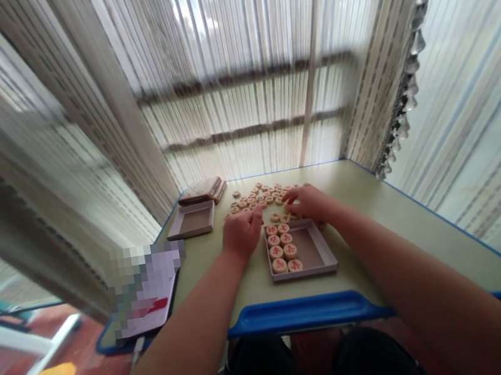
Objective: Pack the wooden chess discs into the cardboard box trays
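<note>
The left hand (242, 234) is curled beside the near side of the loose game pieces (269, 199), which lie scattered toward the far edge of the table (435, 247), and whether it grips one I cannot tell. The right hand (308, 199) bends its fingers over the pile's right side, its grip unclear too. Near the front edge, an open box (305, 273) holds eight red-marked pieces (290, 251) in two columns along its left wall.
</note>
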Available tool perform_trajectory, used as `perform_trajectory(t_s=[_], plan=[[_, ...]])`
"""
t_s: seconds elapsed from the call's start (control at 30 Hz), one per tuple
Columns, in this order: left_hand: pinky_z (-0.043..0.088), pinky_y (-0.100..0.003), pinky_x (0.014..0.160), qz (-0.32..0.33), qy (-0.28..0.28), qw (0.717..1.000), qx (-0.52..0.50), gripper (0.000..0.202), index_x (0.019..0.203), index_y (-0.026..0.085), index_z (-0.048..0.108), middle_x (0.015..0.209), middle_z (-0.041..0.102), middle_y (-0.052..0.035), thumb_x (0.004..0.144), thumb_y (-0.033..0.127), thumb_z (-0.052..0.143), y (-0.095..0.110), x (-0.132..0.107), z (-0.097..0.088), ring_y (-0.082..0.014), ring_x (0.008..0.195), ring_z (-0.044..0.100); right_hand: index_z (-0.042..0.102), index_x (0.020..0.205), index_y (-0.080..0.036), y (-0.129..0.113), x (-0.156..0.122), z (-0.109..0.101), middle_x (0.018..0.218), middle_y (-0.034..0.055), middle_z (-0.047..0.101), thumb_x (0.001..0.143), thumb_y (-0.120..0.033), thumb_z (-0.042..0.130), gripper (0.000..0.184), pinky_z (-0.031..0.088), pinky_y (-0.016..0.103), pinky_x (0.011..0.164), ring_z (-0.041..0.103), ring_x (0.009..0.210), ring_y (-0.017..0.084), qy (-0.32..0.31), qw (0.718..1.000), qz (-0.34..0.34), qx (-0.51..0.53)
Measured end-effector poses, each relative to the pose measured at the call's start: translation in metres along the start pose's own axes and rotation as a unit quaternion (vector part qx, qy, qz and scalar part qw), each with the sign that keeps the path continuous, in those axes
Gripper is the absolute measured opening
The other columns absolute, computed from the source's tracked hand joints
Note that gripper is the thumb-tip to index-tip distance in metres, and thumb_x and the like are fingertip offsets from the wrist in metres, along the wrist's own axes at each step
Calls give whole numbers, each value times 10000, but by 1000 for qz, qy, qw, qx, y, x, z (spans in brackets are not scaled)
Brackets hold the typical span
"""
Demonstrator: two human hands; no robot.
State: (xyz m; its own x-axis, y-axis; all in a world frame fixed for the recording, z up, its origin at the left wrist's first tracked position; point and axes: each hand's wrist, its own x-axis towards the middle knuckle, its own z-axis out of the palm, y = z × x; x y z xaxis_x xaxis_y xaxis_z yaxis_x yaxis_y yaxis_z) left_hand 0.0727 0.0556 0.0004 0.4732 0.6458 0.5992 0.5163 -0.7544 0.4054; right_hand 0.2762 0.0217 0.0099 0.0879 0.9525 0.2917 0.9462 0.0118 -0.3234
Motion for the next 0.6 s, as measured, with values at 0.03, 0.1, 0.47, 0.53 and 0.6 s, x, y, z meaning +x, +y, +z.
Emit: perform_trajectory(t_s=[0.03,0.1,0.47,0.53,0.6], plan=[[383,-225,584,1,0,1000,0,515,557,152,632,524,610,-39,878,395,313,0,0,0,-113,537,558,678,912,-234,-1,0,0,776,-4,694,692,-253,602,234,450,329,789,603,772,185,-1,1000,-2,8],[386,-227,587,3,-2,1000,-1,521,551,152,634,523,609,-39,881,391,309,0,0,1,-113,535,556,672,922,-229,-2,0,0,788,-4,693,687,-245,617,243,443,335,805,603,779,183,1,1000,-7,17],[460,-252,709,56,28,997,-35,403,1107,199,586,948,660,-55,771,419,548,1,-2,-1,-111,640,575,625,932,-147,-45,-13,-10,849,61,672,704,-260,637,255,501,287,713,614,752,137,-5,896,-25,444],[463,-259,740,53,35,998,-29,363,1083,194,602,981,655,-68,791,398,528,0,-3,0,-127,705,594,627,922,-144,-49,-16,-10,870,61,670,688,-232,649,251,501,299,752,615,781,139,-19,873,-23,486],[462,-270,771,48,44,998,-23,337,1062,188,613,1003,652,-76,805,383,514,0,-3,0,-149,788,605,629,922,-144,-48,-16,-9,895,62,668,680,-212,653,252,498,307,778,615,803,140,-28,862,-22,505]])
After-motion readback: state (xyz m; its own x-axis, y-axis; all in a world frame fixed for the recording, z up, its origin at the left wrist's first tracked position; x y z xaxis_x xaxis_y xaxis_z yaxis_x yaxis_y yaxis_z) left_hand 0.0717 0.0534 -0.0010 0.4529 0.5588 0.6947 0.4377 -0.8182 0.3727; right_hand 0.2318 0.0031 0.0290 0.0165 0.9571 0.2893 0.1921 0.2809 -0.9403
